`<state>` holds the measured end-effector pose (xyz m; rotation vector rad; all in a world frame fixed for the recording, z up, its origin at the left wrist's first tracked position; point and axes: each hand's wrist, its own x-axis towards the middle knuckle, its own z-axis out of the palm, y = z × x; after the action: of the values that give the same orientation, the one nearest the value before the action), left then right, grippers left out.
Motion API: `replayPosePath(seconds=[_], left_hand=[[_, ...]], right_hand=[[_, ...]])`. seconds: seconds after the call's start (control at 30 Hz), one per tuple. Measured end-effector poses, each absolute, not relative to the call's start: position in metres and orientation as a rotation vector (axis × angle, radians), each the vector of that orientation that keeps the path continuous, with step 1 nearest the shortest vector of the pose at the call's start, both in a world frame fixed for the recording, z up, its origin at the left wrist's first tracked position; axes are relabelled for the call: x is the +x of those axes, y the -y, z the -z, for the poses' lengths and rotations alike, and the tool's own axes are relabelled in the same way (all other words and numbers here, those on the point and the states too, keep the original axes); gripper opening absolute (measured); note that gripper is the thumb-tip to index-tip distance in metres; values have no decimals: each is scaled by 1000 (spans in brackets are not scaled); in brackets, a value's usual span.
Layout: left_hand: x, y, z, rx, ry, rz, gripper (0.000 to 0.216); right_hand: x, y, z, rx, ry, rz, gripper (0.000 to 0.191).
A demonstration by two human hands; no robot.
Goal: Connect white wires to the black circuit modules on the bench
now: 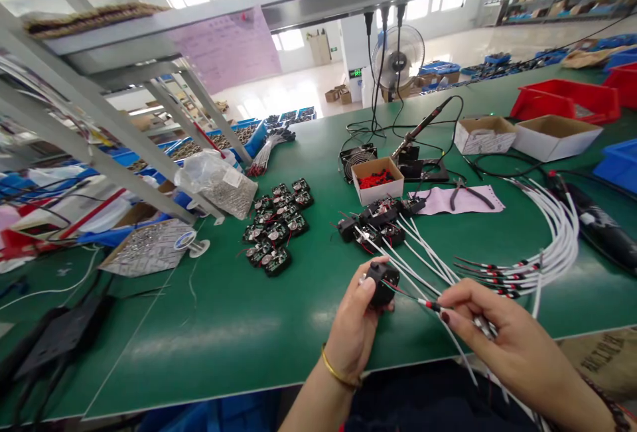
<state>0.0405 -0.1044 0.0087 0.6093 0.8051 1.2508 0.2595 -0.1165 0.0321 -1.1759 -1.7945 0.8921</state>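
My left hand (352, 326) grips a small black plastic housing (384, 286) between thumb and fingers. Thin coloured wires (405, 292) run from the housing to the end of a cable with red and black sleeves (428, 304). Thumb and forefinger of my right hand (502, 329) pinch that cable just behind the sleeves; something metallic shows by its curled fingers, too covered to name. Just beyond my hands lies a cluster of black housings with white cables (378, 219). Further left, several black units with exposed circuit boards (276, 229) rest on the green table (223, 339).
A bundle of white cables (562, 239) curves at the right. Cutting pliers (470, 194) lie on pink paper, near a box of red parts (377, 180) and a soldering iron (423, 128). A bag of small parts (219, 183) and a wire spool (192, 244) are left.
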Motion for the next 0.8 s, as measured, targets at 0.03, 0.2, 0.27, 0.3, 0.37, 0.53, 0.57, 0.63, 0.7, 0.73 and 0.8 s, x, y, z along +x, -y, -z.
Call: replayPosePath(seconds=[0.03, 0.2, 0.27, 0.3, 0.37, 0.53, 0.57, 0.63, 0.7, 0.73, 0.8], left_hand=[[41, 104, -9, 617, -813, -1258, 50], [39, 106, -5, 653, -842, -1255, 50], [36, 106, -1, 729, -921, -1260, 52], [34, 106, 2, 773, -970, -1260, 53], [31, 106, 6, 837, -1046, -1249, 55], [35, 107, 6, 754, -977, -1270, 53], [37, 107, 5, 731, -956, -1271, 52], [39, 108, 1, 706, -937, -1255, 51], [40, 108, -3, 705, -935, -1239, 50], [39, 109, -5, 710, -938, -1236, 50], [38, 109, -6, 746, -955, -1232, 51]], right_hand=[[260, 117, -32, -1185, 1788, -894, 17], [261, 115, -36, -1237, 1778, -936, 20], [262, 115, -38, -1253, 1766, -951, 22], [262, 115, -39, -1255, 1758, -958, 23], [263, 116, -39, -1251, 1756, -989, 23], [263, 122, -36, -1225, 1754, -1007, 19], [263, 122, -36, -1223, 1747, -1001, 19], [262, 121, -37, -1224, 1753, -1004, 19], [261, 120, -40, -1227, 1766, -1007, 19], [261, 120, -41, -1230, 1773, -1007, 19], [260, 119, -42, -1237, 1776, -1001, 20]])
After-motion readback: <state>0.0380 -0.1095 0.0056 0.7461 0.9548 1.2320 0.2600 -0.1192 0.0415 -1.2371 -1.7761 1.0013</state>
